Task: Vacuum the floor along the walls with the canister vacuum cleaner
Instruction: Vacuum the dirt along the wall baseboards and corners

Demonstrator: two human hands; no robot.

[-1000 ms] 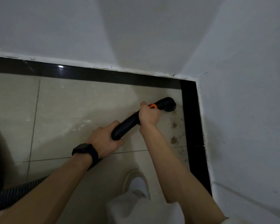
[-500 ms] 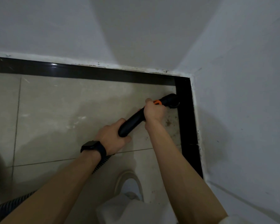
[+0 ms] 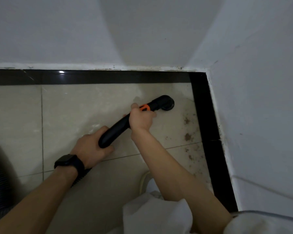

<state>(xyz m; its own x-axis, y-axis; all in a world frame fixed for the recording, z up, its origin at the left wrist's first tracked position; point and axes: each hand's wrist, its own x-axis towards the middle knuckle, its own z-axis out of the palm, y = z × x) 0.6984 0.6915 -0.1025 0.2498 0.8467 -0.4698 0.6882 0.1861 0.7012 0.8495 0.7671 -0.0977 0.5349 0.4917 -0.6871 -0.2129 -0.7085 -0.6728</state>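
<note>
Vacuum wand lay low over the beige floor tiles. Its long axis ran from 8 o'clock up to 2 o'clock. The round black nozzle at the 2 o'clock end pointed toward the corner where the two white walls met. The nozzle sat near the black skirting but apart from it, and seemed to rest on the tile.

Our left hand clasped the wand's 8 o'clock end, knuckles up and fingers wrapped round the tube. Our right hand gripped it farther along, just behind the orange collar, with fingers curled over the top. Both forearms reached forward, the left from 7 o'clock and the right from 5 o'clock. A black watch sat on the left wrist, and the ribbed hose came out beneath that wrist, heading toward 7 o'clock.

Brown dirt specks lay on the tile at 4 o'clock from the nozzle, along the right-hand skirting. At 6 o'clock we saw a shoe toe and a white trouser leg.
</note>
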